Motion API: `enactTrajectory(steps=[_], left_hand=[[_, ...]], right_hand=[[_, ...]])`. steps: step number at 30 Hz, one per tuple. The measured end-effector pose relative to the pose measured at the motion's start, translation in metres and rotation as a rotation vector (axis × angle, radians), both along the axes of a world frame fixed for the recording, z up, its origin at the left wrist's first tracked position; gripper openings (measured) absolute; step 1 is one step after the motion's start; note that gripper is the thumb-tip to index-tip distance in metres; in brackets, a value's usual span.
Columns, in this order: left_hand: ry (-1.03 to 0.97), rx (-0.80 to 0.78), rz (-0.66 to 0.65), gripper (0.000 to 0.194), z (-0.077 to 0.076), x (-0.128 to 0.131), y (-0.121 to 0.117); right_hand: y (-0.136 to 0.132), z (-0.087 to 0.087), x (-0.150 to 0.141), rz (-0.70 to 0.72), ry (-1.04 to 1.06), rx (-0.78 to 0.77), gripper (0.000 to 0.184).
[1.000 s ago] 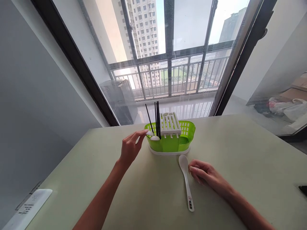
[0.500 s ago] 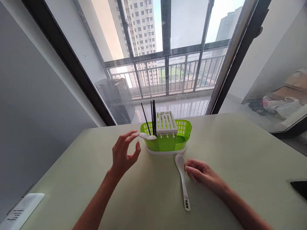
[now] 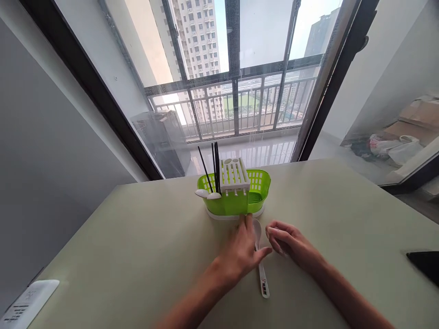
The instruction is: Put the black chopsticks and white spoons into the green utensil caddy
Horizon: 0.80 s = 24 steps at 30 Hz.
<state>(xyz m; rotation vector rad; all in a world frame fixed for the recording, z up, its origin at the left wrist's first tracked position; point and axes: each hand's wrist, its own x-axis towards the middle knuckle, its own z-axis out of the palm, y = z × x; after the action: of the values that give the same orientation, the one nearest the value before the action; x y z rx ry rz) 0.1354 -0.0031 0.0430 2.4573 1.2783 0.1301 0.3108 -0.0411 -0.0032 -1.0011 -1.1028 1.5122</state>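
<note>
A white spoon (image 3: 262,276) with a small printed mark on its handle lies on the table, its bowl toward the basket. My left hand (image 3: 242,251) reaches over it, thumb apart from the fingers, covering part of its neck; whether it touches the spoon I cannot tell. To the right of the bowl, my right hand (image 3: 291,242) rests with its fingers curled and nothing visible in them. Just beyond stands a green cutlery basket (image 3: 235,205) with a white slotted rack (image 3: 235,176). Black chopsticks (image 3: 216,169) stand in its left part, and two white spoons (image 3: 213,196) hang at its left front rim.
The basket stands near the far edge of the pale green table (image 3: 137,246). At the lower left lies a white object with printed lines (image 3: 29,299). A black object (image 3: 423,265) is at the right edge. Behind the table are dark-framed glass doors (image 3: 233,68).
My left hand has moved right and down, from the hanging spoons to above the spoon on the table. My right hand has barely moved. The view has shifted slightly.
</note>
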Motion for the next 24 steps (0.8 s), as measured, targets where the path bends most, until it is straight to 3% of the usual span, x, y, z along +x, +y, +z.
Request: enactTrajectory(steps=[4,9,11,14,16,20,24], left_hand=[[0.133,-0.060,-0.029,0.031,0.008,0.015,-0.004],[0.110,-0.155,-0.052,0.016,0.024,-0.001,-0.005],[0.009,-0.218,-0.097,0.016,0.041,-0.017,-0.005],[-0.192,-0.229,-0.156,0.012,0.081,-0.048,-0.006],[-0.373,-0.108,-0.133,0.011,0.112,-0.067,-0.008],[-0.628,0.487,0.015,0.016,0.163,-0.098,-0.009],[-0.775,0.922,0.305,0.016,0.185,-0.114,0.003]], right_hand=[[0.001,0.004,0.000,-0.051,0.065,-0.026,0.038],[0.002,0.005,0.001,-0.076,0.175,-0.060,0.036],[0.002,0.004,0.001,-0.078,0.203,-0.073,0.034],[0.003,0.003,0.001,-0.074,0.219,-0.081,0.033],[0.003,0.003,0.001,-0.073,0.216,-0.100,0.031],[0.002,0.004,0.000,-0.079,0.209,-0.125,0.030],[0.002,0.005,-0.001,-0.078,0.192,-0.123,0.032]])
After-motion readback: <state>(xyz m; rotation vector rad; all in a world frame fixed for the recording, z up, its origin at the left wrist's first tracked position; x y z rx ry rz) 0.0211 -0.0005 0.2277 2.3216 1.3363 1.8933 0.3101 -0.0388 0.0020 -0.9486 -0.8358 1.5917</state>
